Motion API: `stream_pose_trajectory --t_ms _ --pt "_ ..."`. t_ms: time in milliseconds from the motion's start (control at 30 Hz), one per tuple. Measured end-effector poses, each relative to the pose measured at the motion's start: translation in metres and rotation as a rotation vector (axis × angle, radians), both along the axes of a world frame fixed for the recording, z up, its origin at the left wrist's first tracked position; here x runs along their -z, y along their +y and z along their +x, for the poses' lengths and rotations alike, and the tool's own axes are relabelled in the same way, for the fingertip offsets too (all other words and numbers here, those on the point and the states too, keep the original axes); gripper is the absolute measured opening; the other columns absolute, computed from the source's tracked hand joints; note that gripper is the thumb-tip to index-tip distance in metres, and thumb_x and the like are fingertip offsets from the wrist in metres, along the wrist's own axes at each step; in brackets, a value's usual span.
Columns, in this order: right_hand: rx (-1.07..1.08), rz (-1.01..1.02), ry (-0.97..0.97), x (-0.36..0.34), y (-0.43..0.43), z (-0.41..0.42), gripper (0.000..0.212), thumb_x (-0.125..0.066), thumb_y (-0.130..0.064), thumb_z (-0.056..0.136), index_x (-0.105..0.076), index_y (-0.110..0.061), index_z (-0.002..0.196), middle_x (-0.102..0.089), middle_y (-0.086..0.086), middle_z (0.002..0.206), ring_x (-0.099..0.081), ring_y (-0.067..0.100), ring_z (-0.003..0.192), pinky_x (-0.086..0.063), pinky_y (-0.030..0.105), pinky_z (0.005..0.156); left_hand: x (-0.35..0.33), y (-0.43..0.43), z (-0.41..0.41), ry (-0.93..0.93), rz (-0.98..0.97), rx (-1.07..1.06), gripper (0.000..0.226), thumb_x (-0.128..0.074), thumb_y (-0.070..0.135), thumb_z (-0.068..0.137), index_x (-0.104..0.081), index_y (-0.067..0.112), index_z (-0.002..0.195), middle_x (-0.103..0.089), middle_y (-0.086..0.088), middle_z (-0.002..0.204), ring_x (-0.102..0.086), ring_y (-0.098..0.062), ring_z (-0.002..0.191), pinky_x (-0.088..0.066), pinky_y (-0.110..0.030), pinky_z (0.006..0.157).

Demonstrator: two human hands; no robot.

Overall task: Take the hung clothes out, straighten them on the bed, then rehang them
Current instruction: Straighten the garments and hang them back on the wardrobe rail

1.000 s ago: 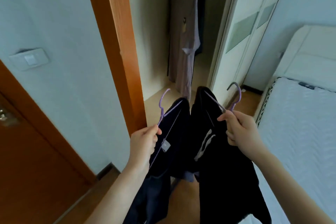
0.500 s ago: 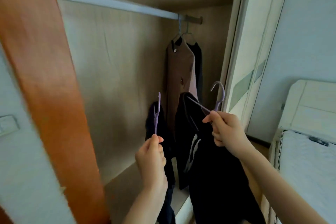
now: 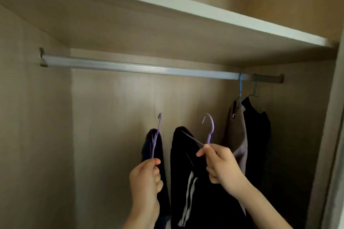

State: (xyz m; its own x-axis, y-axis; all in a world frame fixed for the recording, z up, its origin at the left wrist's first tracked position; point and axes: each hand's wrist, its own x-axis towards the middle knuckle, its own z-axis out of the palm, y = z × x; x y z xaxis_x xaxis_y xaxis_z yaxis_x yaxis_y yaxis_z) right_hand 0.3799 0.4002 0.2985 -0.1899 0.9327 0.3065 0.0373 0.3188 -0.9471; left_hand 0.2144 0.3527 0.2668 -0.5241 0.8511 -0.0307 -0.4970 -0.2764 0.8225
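Two garments (image 3: 239,135) hang inside the wardrobe (image 3: 111,117), at the rail's (image 3: 139,67) right end.

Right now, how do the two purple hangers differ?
The left hanger is seen edge-on; the right hanger shows its curved hook sideways. The left hanger carries a plain dark garment, the right hanger a dark garment with pale stripes. Both are purple, held below the rod.

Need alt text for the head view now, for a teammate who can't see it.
The left hand holds a purple hanger with a navy garment and the right hand a second hanger with a black striped garment, both below the wardrobe rail. A brown garment and a black one hang at its right end.
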Motion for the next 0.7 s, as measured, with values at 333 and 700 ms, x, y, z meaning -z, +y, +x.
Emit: stream_pose_trajectory --t_ms 333,700 --pt "-0.238 0.1 0.121 -0.095 0.058 -0.083 0.034 -0.033 -0.018 0.104 -0.056 0.001 0.089 -0.02 -0.004 0.047 -0.014 0.008 0.037 -0.015 0.014 0.042 -0.096 0.034 -0.047 0.192 0.181 -0.166 0.025 -0.04 0.0 0.095 -0.058 0.005 0.078 -0.032 0.003 0.053 -0.022 -0.002 0.034 -0.017 -0.016 0.031" --pt "-0.196 0.175 0.131 -0.154 0.092 -0.134 0.034 -0.033 -0.014 0.102 -0.057 0.004 0.085 -0.026 -0.01 0.033 -0.021 0.006 0.028 -0.022 0.013 0.035 -0.158 0.055 -0.076 0.221 0.205 -0.202 0.025 -0.04 -0.004 0.094 -0.055 0.002 0.074 -0.034 -0.001 0.054 -0.024 -0.001 0.027 -0.018 -0.014 0.028"
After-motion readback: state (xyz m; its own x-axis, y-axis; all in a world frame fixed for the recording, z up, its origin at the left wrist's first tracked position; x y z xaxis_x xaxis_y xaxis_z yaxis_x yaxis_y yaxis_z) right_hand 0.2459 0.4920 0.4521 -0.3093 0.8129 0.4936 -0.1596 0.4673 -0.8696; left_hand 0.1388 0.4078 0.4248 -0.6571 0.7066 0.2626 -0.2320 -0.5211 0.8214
